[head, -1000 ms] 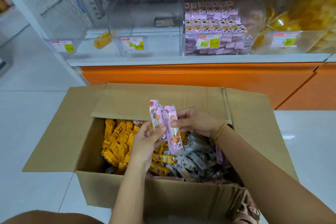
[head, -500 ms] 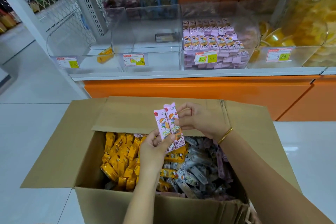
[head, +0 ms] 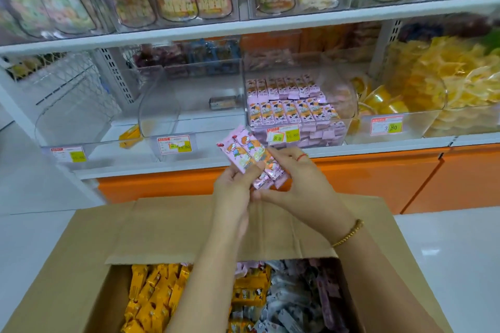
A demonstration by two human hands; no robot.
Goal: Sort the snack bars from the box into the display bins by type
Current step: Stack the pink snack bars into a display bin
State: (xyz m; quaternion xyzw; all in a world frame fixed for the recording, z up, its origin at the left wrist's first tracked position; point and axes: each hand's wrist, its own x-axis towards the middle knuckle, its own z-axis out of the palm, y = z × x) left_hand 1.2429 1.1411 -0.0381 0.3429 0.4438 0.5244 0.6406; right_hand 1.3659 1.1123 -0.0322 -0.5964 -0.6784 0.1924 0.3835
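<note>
"Pink snack bars (head: 243,155), two, side by side and tilted: why are they held that way?" asks the student.

"Both hands hold them," the tutor replies. "The left hand (head: 234,189) pinches their lower ends between thumb and fingers. The right hand (head: 296,182) curls round their right edge, thumb below and fingers above. This grip probably squares the two wrappers into one flat pair, so that they can go in face-up like the rows in the pink bin (head: 349,94)."

"Where do the bars lie relative to the box?"

"Clear of it. They are raised above the far flap of the cardboard box (head: 176,230), in front of the shelf edge (head: 135,167), and just below and left of the pink bin's front. The bin is near but not yet reached."

"And the other kinds?"

"Yellow bars (head: 154,297) and grey bars (head: 286,308) lie in the box, beneath the forearms. One yellow bar (head: 130,135) lies in the left bin, and one grey bar (head: 223,102) in the middle bin (head: 162,105); these presumably mark where each type belongs. For those two kinds, sorting appears barely begun."
</note>
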